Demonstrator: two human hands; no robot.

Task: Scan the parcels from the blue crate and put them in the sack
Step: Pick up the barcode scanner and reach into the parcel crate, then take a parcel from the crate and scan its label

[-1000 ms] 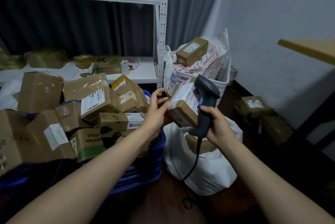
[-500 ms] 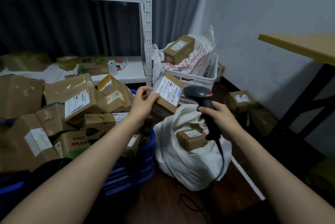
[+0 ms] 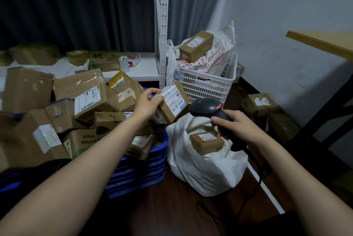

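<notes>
Above crate [image 3: 137,174] edge, parcel [image 3: 172,103] now label-up, scanner [image 3: 208,108] lowered.

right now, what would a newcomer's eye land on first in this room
At centre the left hand holds a labelled parcel up beside the black barcode scanner gripped by the right hand. Left of them, brown parcels heap over the blue crate; under the scanner sits the open white sack with a boxed parcel inside.

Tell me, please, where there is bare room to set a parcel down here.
Bare floor lies in front of the blue crate and the white sack. The lower shelf is bare in front, right of the cup. The crate is heaped.
</notes>
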